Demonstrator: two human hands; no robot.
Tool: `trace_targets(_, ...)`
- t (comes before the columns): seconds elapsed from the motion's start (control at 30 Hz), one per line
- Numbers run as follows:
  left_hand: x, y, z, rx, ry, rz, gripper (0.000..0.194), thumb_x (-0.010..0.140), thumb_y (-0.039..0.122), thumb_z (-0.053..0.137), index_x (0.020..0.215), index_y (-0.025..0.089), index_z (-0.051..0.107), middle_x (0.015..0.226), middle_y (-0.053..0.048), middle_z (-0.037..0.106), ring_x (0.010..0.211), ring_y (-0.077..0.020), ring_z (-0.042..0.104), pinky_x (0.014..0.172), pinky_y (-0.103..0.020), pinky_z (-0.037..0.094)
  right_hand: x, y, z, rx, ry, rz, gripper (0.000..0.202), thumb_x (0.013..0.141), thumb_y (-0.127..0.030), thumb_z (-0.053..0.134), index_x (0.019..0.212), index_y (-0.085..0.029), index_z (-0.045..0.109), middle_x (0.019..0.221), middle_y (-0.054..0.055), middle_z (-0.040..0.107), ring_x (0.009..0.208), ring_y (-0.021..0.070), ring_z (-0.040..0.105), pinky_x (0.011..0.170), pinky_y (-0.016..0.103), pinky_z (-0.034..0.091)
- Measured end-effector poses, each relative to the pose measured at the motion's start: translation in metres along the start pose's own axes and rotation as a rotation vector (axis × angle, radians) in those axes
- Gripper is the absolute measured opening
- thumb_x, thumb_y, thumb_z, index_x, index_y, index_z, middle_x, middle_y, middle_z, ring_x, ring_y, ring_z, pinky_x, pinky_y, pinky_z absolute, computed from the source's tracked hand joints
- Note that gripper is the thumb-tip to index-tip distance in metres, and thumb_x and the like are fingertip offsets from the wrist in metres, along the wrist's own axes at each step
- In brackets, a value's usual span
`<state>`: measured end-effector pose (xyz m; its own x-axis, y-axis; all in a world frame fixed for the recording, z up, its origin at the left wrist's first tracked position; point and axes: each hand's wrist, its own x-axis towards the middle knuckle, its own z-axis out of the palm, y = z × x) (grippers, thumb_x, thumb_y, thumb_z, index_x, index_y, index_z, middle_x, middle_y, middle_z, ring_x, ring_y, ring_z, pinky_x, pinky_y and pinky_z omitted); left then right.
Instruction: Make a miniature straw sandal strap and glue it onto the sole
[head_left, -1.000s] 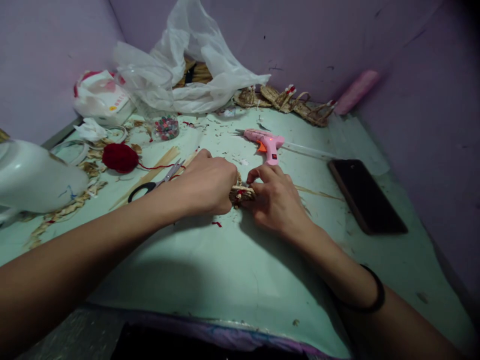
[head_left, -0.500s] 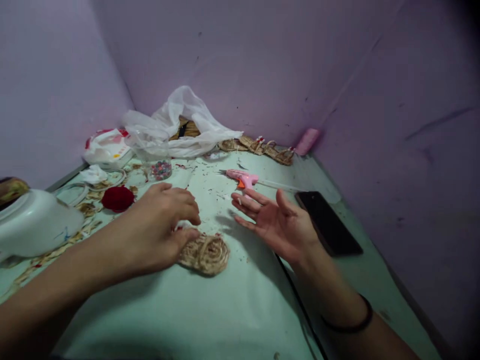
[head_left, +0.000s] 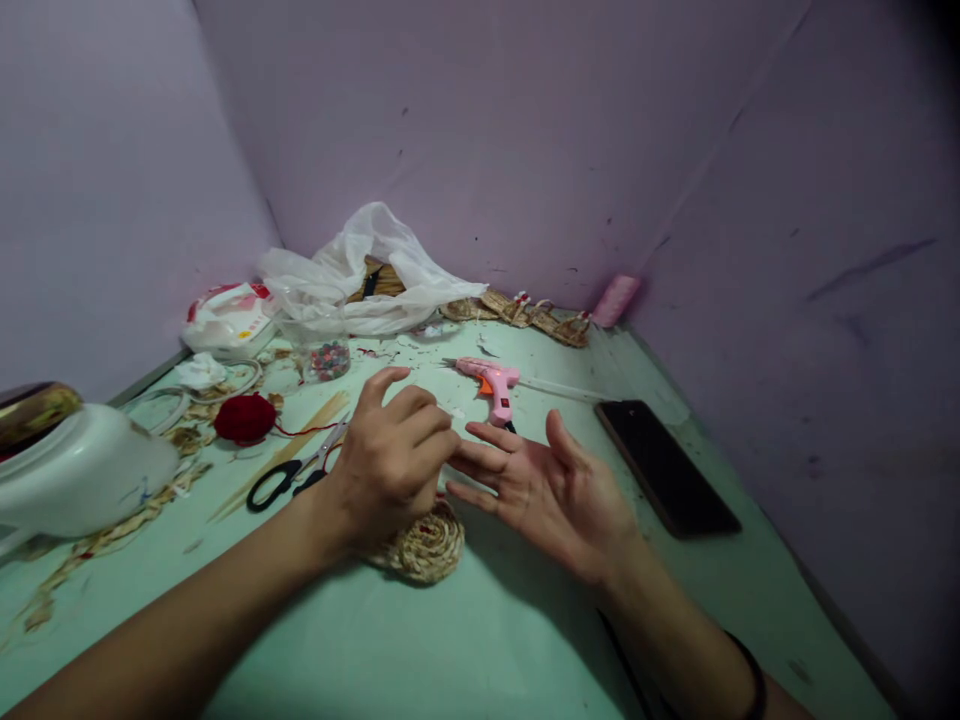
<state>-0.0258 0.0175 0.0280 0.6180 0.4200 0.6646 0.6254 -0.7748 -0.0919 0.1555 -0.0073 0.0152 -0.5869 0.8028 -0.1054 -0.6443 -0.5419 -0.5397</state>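
Observation:
My left hand is curled with its back toward me, its fingertips meeting the finger ends of my right hand. Whatever is between those fingertips, if anything, is hidden. My right hand lies palm up with the fingers stretched out, holding nothing. Below my left hand, partly covered by it, a coiled braided straw piece rests on the table. Just beyond my hands is a pink glue gun with an orange trigger. Black-handled scissors lie left of my left hand, partly hidden by it.
Left of the scissors sits a red yarn ball, near a white container and straw scraps. A clear cup of beads and a white plastic bag stand farther back, with straw sandals. At right lies a phone.
My left hand has moved right and its fingers now meet my right fingertips; it was apart and loosely open before. My right hand stays palm up, slightly lower. Scissors have come into sight.

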Motion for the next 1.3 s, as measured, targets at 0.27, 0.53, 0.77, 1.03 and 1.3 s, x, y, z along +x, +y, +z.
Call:
trace_targets(0.27, -0.015, -0.060, -0.017, 0.275, 0.048, -0.446, 0.013, 0.074, 0.022, 0.050, 0.063, 0.019, 0.057, 0.062, -0.001, 0.061, 0.064, -0.0159, 0.053, 0.081, -0.034, 0.035, -0.001, 0.002, -0.006, -0.164, 0.174, -0.080, 0.041, 0.070, -0.033, 0.065, 0.106, -0.016, 0.057, 0.110, 0.012, 0.061, 0.106, 0.0229, 0.053, 0.092, 0.040, 0.037)
trace_targets(0.53, -0.032, -0.120, -0.068, 0.546, 0.350, -1.024, 0.038, 0.077, 0.036, 0.044, 0.045, 0.017, 0.034, 0.048, 0.006, 0.017, 0.044, -0.0078, 0.022, 0.047, -0.026, 0.018, 0.006, 0.009, -0.022, -0.256, 0.489, -0.162, 0.025, 0.056, -0.017, 0.077, 0.080, -0.017, 0.068, 0.076, 0.003, 0.066, 0.062, 0.0109, 0.059, 0.064, 0.024, 0.049)
trace_targets(0.77, -0.034, -0.138, -0.084, 0.531, -0.169, -1.092, 0.026, 0.072, 0.036, 0.046, 0.076, 0.016, 0.062, 0.053, 0.001, 0.039, 0.051, -0.0100, 0.030, 0.050, -0.027, 0.021, 0.005, 0.006, -0.022, -0.294, 0.533, -0.151, 0.025, 0.052, -0.016, 0.078, 0.075, -0.019, 0.068, 0.072, 0.001, 0.066, 0.057, 0.0106, 0.055, 0.056, 0.024, 0.047)
trace_targets(1.03, -0.029, -0.102, -0.084, 0.567, -0.218, -1.087, 0.041, 0.077, 0.041, 0.040, 0.095, 0.015, 0.065, 0.069, -0.007, 0.060, 0.062, -0.0186, 0.047, 0.051, -0.028, 0.029, 0.004, 0.004, -0.018, -0.400, 0.513, -0.170, 0.020, 0.055, -0.020, 0.076, 0.073, -0.018, 0.067, 0.069, 0.000, 0.065, 0.053, 0.0078, 0.052, 0.053, 0.021, 0.042)
trace_targets(1.3, -0.034, -0.053, -0.055, -0.262, -0.581, -0.911, 0.034, 0.076, 0.037, 0.047, 0.099, 0.016, 0.061, 0.076, -0.002, 0.065, 0.065, -0.0145, 0.053, 0.059, -0.024, 0.039, -0.001, 0.007, -0.014, -1.101, 0.544, -0.078, 0.020, 0.068, -0.037, 0.063, 0.065, -0.017, 0.066, 0.048, 0.000, 0.058, 0.044, 0.0106, 0.047, 0.044, 0.024, 0.033)
